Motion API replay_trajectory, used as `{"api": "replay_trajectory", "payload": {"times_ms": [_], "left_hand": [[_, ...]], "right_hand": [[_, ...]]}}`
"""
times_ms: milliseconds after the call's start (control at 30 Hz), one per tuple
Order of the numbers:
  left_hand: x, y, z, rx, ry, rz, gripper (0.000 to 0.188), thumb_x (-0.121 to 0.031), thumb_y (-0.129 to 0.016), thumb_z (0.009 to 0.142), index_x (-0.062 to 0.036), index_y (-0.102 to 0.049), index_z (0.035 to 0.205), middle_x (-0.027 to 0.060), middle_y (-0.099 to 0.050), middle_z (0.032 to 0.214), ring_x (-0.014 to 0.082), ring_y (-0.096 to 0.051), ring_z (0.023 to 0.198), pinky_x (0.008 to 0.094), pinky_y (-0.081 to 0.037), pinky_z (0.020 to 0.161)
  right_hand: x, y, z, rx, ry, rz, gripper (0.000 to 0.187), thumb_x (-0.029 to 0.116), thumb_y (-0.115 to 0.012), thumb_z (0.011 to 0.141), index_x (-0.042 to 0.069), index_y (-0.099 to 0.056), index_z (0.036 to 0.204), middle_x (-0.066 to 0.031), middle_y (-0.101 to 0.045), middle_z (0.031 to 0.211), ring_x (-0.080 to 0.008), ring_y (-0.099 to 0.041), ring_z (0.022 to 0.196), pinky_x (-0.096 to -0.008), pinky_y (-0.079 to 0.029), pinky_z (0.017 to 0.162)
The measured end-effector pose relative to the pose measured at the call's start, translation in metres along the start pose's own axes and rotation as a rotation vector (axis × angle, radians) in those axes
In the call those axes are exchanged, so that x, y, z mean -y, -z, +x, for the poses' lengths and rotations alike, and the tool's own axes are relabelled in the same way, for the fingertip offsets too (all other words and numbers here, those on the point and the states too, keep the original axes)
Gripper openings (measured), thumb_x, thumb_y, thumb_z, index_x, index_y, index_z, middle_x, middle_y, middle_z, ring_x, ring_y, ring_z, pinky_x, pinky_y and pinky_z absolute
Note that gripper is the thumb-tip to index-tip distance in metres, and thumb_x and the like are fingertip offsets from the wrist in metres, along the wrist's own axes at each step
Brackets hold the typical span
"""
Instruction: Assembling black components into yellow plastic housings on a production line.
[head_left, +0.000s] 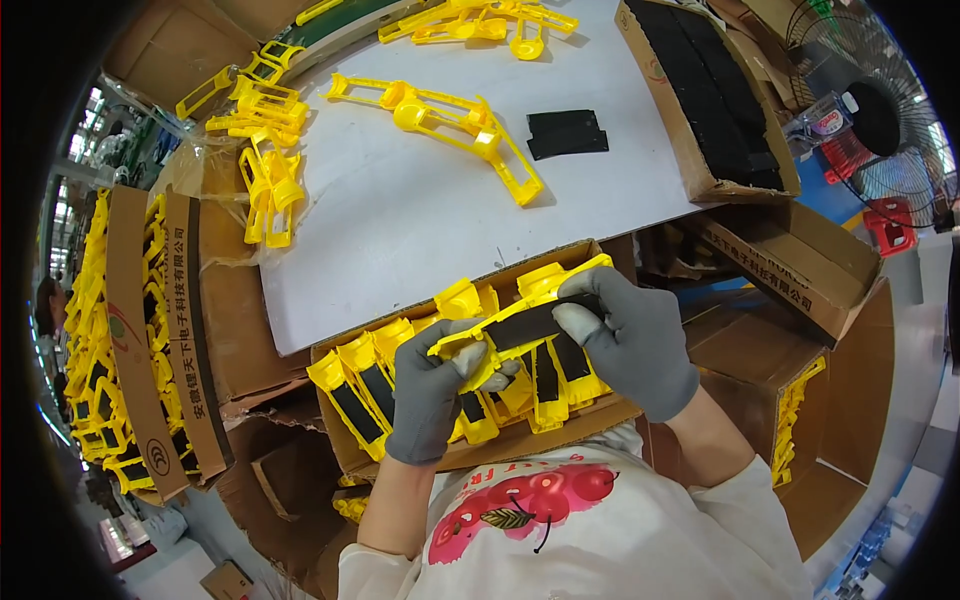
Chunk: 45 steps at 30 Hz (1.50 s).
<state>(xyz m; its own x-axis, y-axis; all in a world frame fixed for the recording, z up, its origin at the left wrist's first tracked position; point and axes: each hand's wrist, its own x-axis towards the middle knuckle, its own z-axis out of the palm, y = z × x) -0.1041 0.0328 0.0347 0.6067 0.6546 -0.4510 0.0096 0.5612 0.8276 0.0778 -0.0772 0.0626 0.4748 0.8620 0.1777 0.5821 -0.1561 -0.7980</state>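
In front of my body, my left hand point(432, 385) and my right hand point(640, 345), both in grey gloves, hold a yellow plastic frame point(566, 280). A black strip point(527, 326) lies along its face. My left fingers wrap round the frame's left end, while my right thumb presses on the strip near the right end. Directly beneath is a cardboard box point(595, 414) with several similar yellow frames point(352, 408) in a row, many bearing black strips.
On the white table point(400, 210) lie a joined yellow frame piece point(440, 118), black sheets point(567, 133) and yellow frames piled left point(268, 185). A carton of black sheets point(705, 85) stands right, near a fan point(880, 110). Another carton point(185, 330) at left holds yellow frames.
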Motion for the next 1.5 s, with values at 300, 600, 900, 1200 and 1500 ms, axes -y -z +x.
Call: {"api": "replay_trajectory", "payload": {"times_ms": [300, 600, 900, 1200, 1500], "left_hand": [[-0.013, -0.009, -0.009, 0.010, 0.069, 0.122, 0.025, 0.001, -0.063, 0.086, 0.0065, -0.064, 0.109, 0.0117, -0.066, 0.092, 0.0168, -0.067, 0.074, 0.0239, -0.055, 0.061], [0.007, 0.016, -0.035, 0.095, 0.134, 0.256, 0.022, 0.003, -0.066, 0.085, 0.0055, -0.065, 0.107, 0.0119, -0.069, 0.087, 0.0153, -0.067, 0.068, 0.0225, -0.054, 0.056], [-0.008, 0.015, -0.051, -0.034, 0.123, 0.455, 0.014, 0.002, -0.067, 0.085, 0.0040, -0.067, 0.099, 0.0090, -0.069, 0.086, 0.0140, -0.069, 0.071, 0.0197, -0.052, 0.053], [-0.077, 0.074, -0.012, 0.147, 0.361, 0.640, 0.015, -0.001, -0.066, 0.082, 0.0006, -0.062, 0.096, 0.0057, -0.065, 0.080, 0.0122, -0.066, 0.061, 0.0197, -0.048, 0.046], [-0.116, 0.071, 0.080, 0.124, -0.247, 1.570, 0.058, -0.023, -0.082, 0.065, -0.0094, -0.061, 0.118, 0.0111, -0.069, 0.102, 0.0277, -0.067, 0.092, 0.0372, -0.051, 0.079]], "right_hand": [[-0.010, 0.007, -0.004, -0.126, 0.009, -0.337, 0.067, 0.050, -0.077, 0.071, 0.012, -0.055, 0.122, -0.0074, -0.060, 0.071, -0.0233, -0.061, 0.064, -0.0330, -0.050, 0.059], [-0.025, -0.012, -0.053, 0.312, -0.157, -0.011, 0.022, 0.024, -0.076, 0.079, 0.005, -0.068, 0.087, -0.0105, -0.067, 0.072, -0.0225, -0.065, 0.060, -0.0286, -0.051, 0.058], [-0.022, -0.036, -0.066, 0.261, -0.140, -0.014, 0.027, 0.029, -0.079, 0.076, 0.007, -0.066, 0.084, -0.0097, -0.067, 0.072, -0.0252, -0.066, 0.062, -0.0319, -0.051, 0.056], [-0.024, -0.003, -0.033, 0.252, -0.366, 0.179, 0.040, 0.025, -0.077, 0.071, 0.008, -0.065, 0.105, -0.0015, -0.065, 0.081, -0.0107, -0.060, 0.061, -0.0243, -0.048, 0.058], [-0.078, 0.024, 0.040, -0.078, -0.244, -0.103, 0.028, 0.027, -0.072, 0.081, 0.008, -0.067, 0.102, -0.0062, -0.069, 0.084, -0.0151, -0.061, 0.060, -0.0259, -0.049, 0.062]]}}
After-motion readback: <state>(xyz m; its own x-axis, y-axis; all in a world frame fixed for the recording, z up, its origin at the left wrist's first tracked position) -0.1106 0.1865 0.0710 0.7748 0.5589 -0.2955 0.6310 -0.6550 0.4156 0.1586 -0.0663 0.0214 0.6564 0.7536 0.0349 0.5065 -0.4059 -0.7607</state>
